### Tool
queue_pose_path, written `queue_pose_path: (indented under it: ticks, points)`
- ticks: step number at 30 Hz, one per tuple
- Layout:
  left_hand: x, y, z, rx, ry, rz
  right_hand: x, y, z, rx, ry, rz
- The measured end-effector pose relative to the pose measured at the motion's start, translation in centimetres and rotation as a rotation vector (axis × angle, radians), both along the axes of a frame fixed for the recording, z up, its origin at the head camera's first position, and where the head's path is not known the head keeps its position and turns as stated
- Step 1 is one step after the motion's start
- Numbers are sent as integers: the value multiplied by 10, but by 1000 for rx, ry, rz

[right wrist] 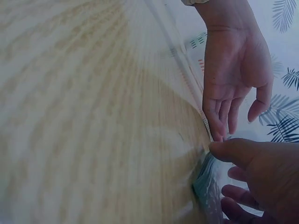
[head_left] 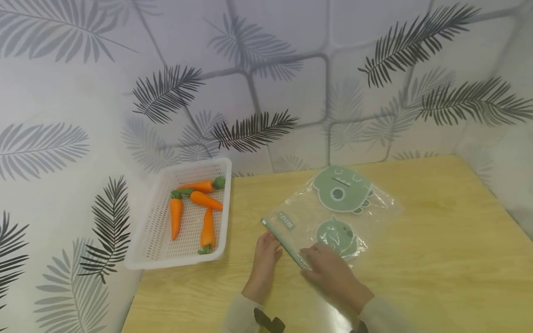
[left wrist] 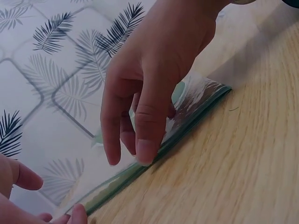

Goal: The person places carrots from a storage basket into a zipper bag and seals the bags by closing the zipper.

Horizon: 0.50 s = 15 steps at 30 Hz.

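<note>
A clear plastic zip bag [head_left: 297,212] with a green zip edge lies flat on the table, printed with green cartoon figures. My left hand [head_left: 266,254] is at the zip edge near its upper left end, fingers fairly straight and fingertips right at the strip. Farther down the same edge is my right hand [head_left: 331,273], its thumb [left wrist: 147,149] at the zip and its index finger extended over the plastic. In the right wrist view, the zip edge [right wrist: 203,179] runs beside the right thumb, and the left hand [right wrist: 236,70] reaches down with relaxed fingers.
A white plastic basket [head_left: 143,245] stands left of the bag, holding several orange carrots [head_left: 176,217] with green tops. The wooden table [head_left: 437,259] meets a leaf-patterned wall [head_left: 291,101] at the back.
</note>
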<state>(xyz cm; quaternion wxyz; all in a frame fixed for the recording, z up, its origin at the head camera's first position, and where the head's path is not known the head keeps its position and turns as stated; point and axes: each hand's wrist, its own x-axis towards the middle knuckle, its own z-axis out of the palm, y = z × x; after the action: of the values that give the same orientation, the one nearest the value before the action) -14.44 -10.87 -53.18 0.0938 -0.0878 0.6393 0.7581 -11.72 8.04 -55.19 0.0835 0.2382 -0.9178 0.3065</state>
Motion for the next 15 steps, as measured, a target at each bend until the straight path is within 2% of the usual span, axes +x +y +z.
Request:
queue_pose_path:
  ticks: [5, 15]
  points:
    - [0, 2, -1, 12, 13, 13, 2, -1, -1, -1, 2, -13]
    - [3, 6, 0, -3, 78, -24, 1, -9, 2, -7, -21, -88]
